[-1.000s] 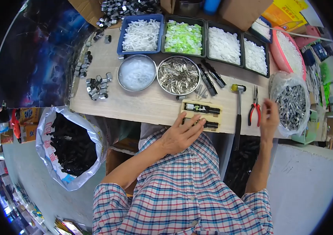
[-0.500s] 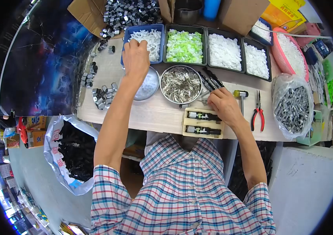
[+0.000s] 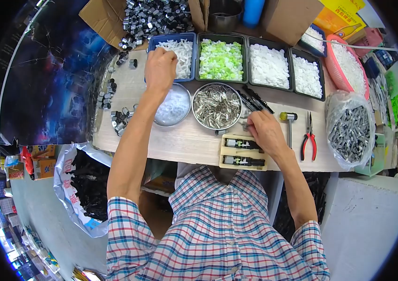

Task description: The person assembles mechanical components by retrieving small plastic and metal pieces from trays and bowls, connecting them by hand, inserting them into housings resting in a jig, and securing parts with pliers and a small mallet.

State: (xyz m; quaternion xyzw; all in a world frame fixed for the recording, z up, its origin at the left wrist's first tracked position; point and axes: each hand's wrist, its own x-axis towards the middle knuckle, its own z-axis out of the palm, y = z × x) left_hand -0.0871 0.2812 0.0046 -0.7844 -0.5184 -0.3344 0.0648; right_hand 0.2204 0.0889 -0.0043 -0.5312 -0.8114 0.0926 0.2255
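1. On counter (image 3: 180,146): green pieces (image 3: 221,60), metal pins (image 3: 216,106), hammer (image 3: 290,133), pliers (image 3: 308,140); black parts (image 3: 258,99) just beyond right hand (image 3: 267,131).
2. In blue tray (image 3: 193,61): white pieces (image 3: 184,54), small, slim, loosely heaped, partly covered by left hand (image 3: 161,68).
3. Left: fingers bunched downward; cannot tell whether pinching.
4. Right: fingers curled near cream holder (image 3: 244,152); grip hidden, cannot tell.

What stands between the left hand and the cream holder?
The bowl of metal pieces sits across the direct line from left hand to cream holder, with the white-filled bowl beside it. The right hand is by the holder's back right corner.
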